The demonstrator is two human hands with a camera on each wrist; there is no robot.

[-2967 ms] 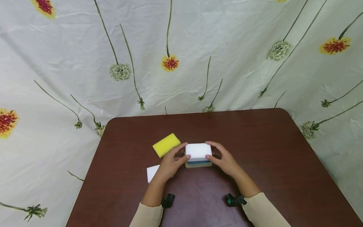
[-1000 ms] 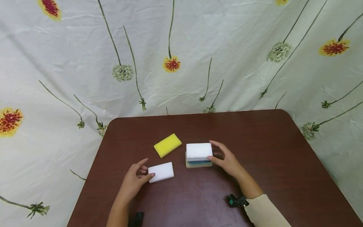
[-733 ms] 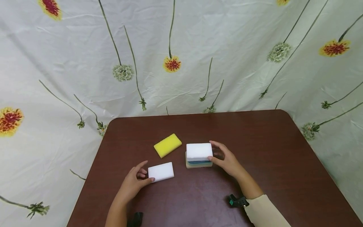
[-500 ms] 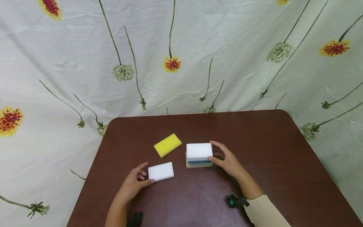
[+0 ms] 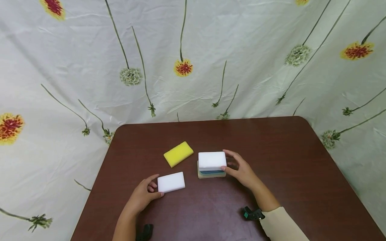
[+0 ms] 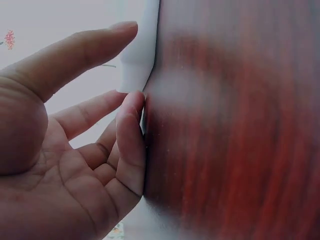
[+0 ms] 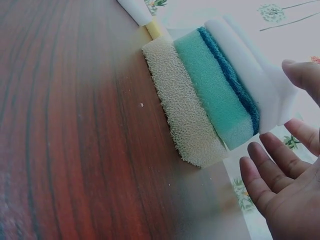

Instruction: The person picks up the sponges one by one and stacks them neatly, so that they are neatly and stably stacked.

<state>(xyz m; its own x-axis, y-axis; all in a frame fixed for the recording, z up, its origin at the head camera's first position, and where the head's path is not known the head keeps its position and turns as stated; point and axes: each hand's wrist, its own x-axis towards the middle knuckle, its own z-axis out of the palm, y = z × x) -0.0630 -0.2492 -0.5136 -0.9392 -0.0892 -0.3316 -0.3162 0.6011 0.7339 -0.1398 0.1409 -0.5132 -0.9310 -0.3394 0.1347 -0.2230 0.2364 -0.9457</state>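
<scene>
In the head view, my left hand is at the left end of a white sponge lying flat on the table. Its index fingertip is at the far corner and its thumb at the near edge; the other fingers bend inward. My right hand stands beside a stack of sponges, thumb and index fingertips right at the white top sponge's right end. The right wrist view shows those fingers spread loosely. Beneath the white layers are a green sponge with a dark blue scouring layer and a beige porous sponge at the bottom.
A yellow sponge lies slanted behind the loose white one, left of the stack. All rest on a dark brown wooden table with rounded far corners. A white flower-print cloth hangs behind it.
My left hand has left the stack's left side and moved left to the loose white sponge, lately closing in slightly on its end. The right hand stays at the stack; the sponges have not moved.
</scene>
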